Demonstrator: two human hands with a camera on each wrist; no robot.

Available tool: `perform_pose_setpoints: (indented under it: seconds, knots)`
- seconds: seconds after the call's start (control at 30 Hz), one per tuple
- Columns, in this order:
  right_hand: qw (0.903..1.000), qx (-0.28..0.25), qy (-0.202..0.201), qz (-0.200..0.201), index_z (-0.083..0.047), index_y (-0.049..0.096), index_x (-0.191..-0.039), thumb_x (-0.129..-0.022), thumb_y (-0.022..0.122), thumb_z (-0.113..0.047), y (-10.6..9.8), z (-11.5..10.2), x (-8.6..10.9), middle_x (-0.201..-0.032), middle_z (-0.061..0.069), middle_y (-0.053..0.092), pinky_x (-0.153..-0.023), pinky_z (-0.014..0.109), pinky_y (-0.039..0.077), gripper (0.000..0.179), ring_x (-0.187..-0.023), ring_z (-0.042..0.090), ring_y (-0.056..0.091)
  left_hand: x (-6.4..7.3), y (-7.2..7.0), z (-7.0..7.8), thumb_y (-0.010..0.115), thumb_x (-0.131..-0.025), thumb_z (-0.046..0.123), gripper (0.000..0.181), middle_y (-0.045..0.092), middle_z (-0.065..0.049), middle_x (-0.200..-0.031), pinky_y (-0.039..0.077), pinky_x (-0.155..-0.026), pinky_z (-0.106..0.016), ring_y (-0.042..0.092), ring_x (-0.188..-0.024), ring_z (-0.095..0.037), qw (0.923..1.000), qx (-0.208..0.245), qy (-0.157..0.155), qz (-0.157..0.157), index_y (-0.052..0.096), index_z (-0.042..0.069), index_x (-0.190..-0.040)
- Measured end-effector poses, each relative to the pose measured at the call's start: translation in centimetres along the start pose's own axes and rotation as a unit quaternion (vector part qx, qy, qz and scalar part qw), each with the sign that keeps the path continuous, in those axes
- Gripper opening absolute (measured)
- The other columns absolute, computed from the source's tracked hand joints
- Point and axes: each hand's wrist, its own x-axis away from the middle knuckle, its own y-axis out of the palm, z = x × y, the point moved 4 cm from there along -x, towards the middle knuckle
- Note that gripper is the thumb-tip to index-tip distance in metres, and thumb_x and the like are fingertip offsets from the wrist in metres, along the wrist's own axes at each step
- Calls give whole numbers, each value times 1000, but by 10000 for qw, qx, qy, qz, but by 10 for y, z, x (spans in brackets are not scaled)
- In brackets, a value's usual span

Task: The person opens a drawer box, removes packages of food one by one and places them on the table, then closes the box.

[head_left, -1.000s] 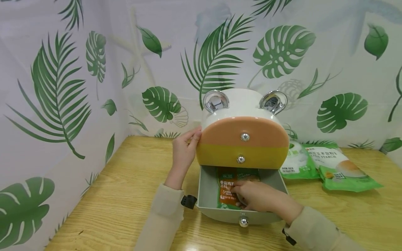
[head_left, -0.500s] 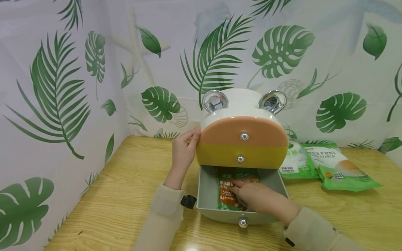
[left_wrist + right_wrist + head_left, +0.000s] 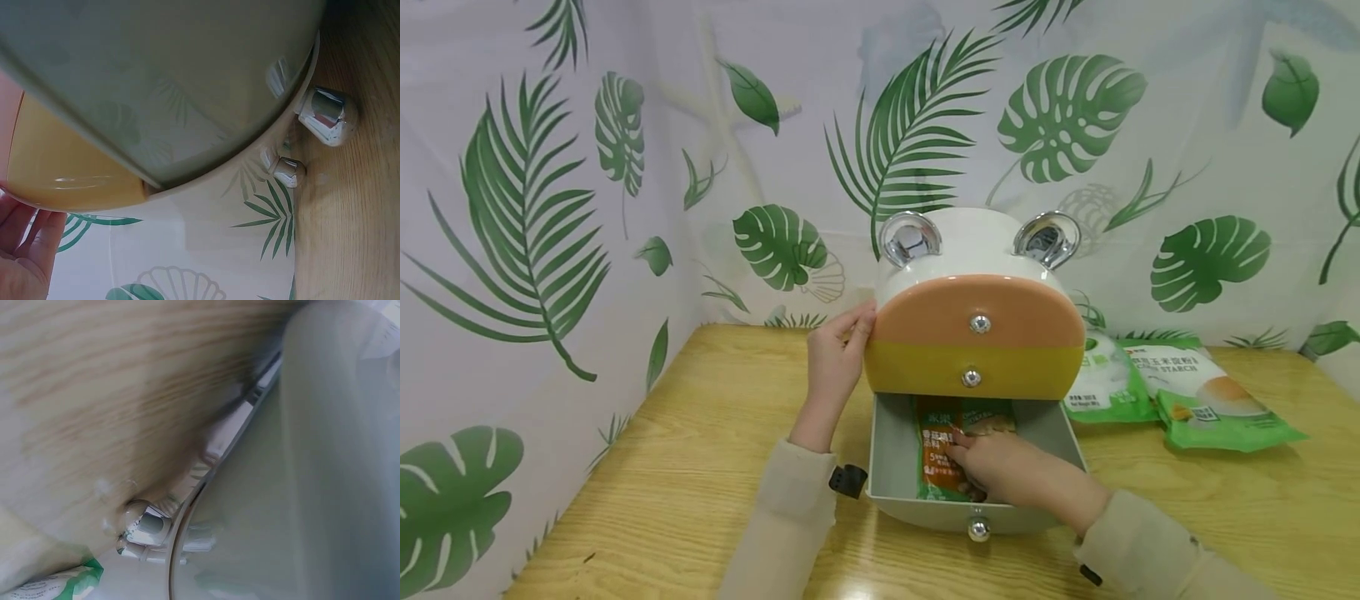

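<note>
A small frog-shaped drawer cabinet [image 3: 973, 287] has orange and yellow fronts, with its pale grey bottom drawer [image 3: 895, 458] pulled out. Inside that drawer lies a green and orange seasoning packet [image 3: 942, 467] with printed writing. My right hand [image 3: 1011, 467] is down in the drawer over the packet's right side, its fingers touching it; whether they grip it is hidden. My left hand [image 3: 837, 358] rests its fingertips against the cabinet's left side. In the left wrist view, the left-hand fingers [image 3: 44, 240] touch the cabinet beside the yellow drawer front [image 3: 69, 162]. The right hand is out of the right wrist view.
Two green and white bags stand right of the cabinet: a corn starch bag [image 3: 1210, 392] and another bag [image 3: 1105, 387] partly behind the cabinet. Round silver knobs stick out from the drawer fronts, the lowest knob [image 3: 978, 529] nearest me. A leaf-patterned cloth [image 3: 805, 150] hangs behind the wooden table [image 3: 700, 467].
My right hand has shifted slightly on the packet, and its index finger reaches a little further forward than a second ago. The left hand keeps its place; the view has tilted slightly.
</note>
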Motion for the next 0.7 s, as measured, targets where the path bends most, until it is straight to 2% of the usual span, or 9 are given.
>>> perform_pose_setpoints:
  seconds: [0.1, 0.2, 0.33, 0.47, 0.57, 0.7]
  knots:
    - [9999, 126, -100, 19, -7, 58, -110, -76, 70, -18, -1, 0, 0, -115, 15, 55, -70, 40, 49, 38, -89, 28, 57, 0, 0, 1, 58, -86, 18, 26, 64, -11, -100, 51, -70, -28, 59, -96, -21, 10000, -30, 23, 7, 66, -2, -100]
    - [9995, 122, -270, 135, -9, 59, -98, -74, 72, -19, 0, 1, 0, -90, 6, 60, -63, 36, 49, 29, -75, 21, 57, 0, 1, 1, 58, -86, 18, 26, 64, -11, -100, 51, -69, -28, 59, -96, -21, 10000, -15, 13, 16, 66, -2, -100]
    - [9976, -104, -578, 356, -14, 54, -76, -71, 73, -13, 0, 2, 2, -63, -6, 44, -50, 27, 41, 20, -58, 11, 47, 0, 1, 1, 57, -86, 18, 26, 63, -11, -101, 51, -68, -28, 58, -97, -21, 10000, 48, -37, -12, 65, -2, -101]
    - [9947, -351, -791, 549, -16, 51, -66, -70, 73, -9, -3, 2, 6, -59, -10, 41, -47, 22, 35, 24, -53, 5, 41, 1, 1, 2, 57, -86, 18, 26, 63, -12, -101, 52, -68, -28, 58, -97, -21, 10000, 85, -29, -28, 65, -2, -101]
    - [9923, -691, -860, 566, -18, 55, -67, -72, 71, -8, -6, 4, 9, -60, -13, 43, -47, 21, 36, 19, -54, 2, 41, 0, 0, 3, 58, -86, 18, 26, 63, -11, -101, 51, -70, -28, 58, -97, -21, 10000, 60, 14, -9, 65, -2, -101]
    - [9839, -1337, -1034, 588, -18, 59, -71, -77, 64, -4, -10, 7, 14, -64, -14, 46, -48, 19, 34, 16, -54, 1, 40, 0, 0, 2, 57, -86, 19, 26, 64, -11, -101, 51, -72, -28, 58, -97, -21, 10000, -19, 44, 5, 66, -2, -101]
